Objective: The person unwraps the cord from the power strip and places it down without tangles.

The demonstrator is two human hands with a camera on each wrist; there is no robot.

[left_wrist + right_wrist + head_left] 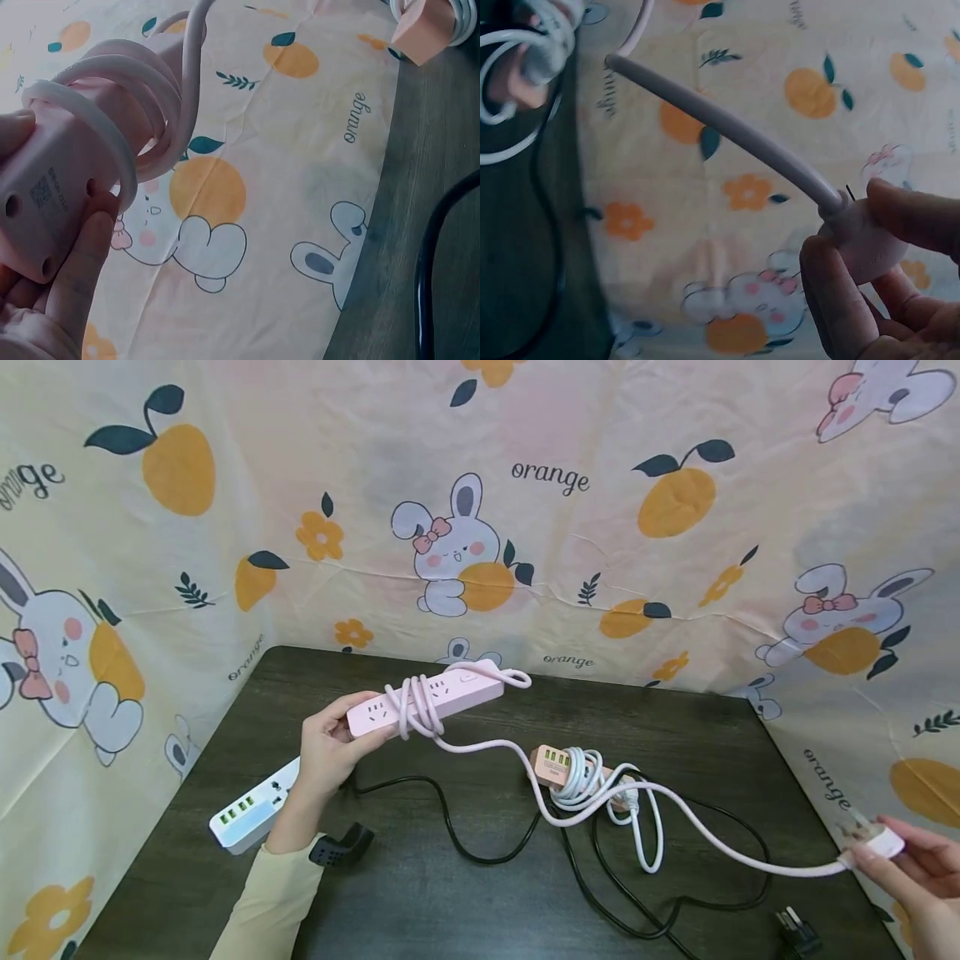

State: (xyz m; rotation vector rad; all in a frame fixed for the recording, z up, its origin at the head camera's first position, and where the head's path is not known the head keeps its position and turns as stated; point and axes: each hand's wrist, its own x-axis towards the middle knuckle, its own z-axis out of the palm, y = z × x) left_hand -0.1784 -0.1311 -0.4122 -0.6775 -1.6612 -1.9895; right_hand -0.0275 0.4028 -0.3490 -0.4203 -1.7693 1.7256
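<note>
My left hand [330, 739] grips one end of a pink power strip [465, 687], raised above the table. Several turns of its pink cord [416, 703] are wound round the strip's body. The underside of the strip, with a printed code, shows in the left wrist view. From the coil the cord sags across to the right, where my right hand [918, 877] pinches the pink plug [877, 843] between thumb and fingers. In the right wrist view the plug [862, 240] hangs beyond the table edge, its cord leading up and left.
A white power strip [251, 814] lies at the left, partly behind the left forearm. Centre right is an orange power strip [551, 766] wrapped in white cord. A black cable [480, 860] loops over the dark table [420, 910], its black plug [798, 935] at front right.
</note>
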